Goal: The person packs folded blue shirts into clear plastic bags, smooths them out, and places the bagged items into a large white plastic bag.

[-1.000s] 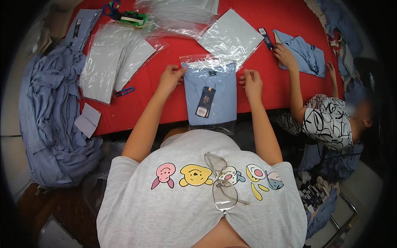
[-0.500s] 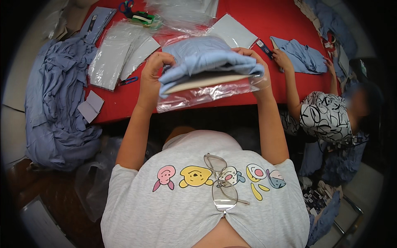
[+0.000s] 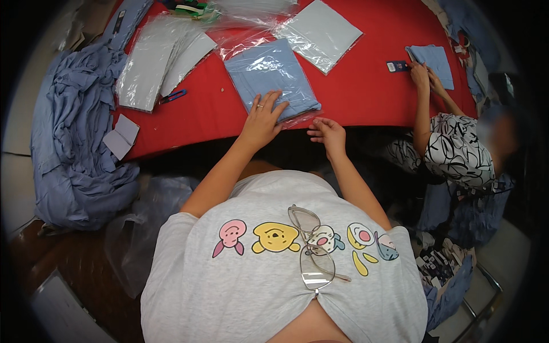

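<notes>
Bagged blue garment (image 3: 273, 77) — left hand (image 3: 262, 117) covers its near edge.

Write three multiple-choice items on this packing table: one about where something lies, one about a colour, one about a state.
1. Where does the left hand rest?
A. on the bagged blue garment
B. on the heap of blue cloth
C. on the eyeglasses

2. What colour is the table cover?
A. green
B. red
C. white

3. How is the blue garment under the left hand?
A. hanging unfolded off the table
B. rolled into a tube
C. folded flat inside a clear plastic bag

Answers:
1 A: the palm lies on the near end of the bagged garment, while the right hand sits at the table edge beside the bag's open end.
2 B: bare cover around the bags shows red.
3 C: the shiny film covers a flat folded rectangle.
</notes>
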A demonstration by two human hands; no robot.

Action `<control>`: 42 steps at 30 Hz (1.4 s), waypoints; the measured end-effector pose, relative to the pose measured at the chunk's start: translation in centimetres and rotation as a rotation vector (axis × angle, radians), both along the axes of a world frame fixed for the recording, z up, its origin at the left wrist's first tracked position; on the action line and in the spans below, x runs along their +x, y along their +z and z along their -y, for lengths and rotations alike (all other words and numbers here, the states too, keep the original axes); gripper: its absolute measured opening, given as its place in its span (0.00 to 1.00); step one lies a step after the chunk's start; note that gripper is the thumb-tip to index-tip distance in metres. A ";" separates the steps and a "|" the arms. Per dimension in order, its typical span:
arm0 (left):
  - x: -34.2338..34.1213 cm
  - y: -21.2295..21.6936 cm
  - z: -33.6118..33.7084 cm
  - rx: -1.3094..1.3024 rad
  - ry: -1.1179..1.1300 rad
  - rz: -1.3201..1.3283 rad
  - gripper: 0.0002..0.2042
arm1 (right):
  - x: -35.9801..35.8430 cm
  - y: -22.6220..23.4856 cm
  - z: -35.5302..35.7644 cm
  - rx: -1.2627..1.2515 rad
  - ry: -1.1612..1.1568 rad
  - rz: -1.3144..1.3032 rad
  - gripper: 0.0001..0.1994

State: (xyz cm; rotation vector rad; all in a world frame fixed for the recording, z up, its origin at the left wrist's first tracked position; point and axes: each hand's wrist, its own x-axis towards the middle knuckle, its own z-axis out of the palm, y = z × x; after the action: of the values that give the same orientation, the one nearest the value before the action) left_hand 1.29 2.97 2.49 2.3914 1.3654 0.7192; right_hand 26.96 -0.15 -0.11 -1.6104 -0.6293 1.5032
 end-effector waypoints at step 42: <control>0.3 2.1 -6.2 0.052 -0.132 0.152 0.08 | -8.5 -2.4 -6.7 0.483 0.111 1.130 0.12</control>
State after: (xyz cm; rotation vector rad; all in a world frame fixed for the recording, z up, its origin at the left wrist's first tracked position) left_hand 1.60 9.20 4.57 2.3847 1.1302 0.8900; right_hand 18.47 6.55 -2.49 -1.9271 -1.5565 0.2973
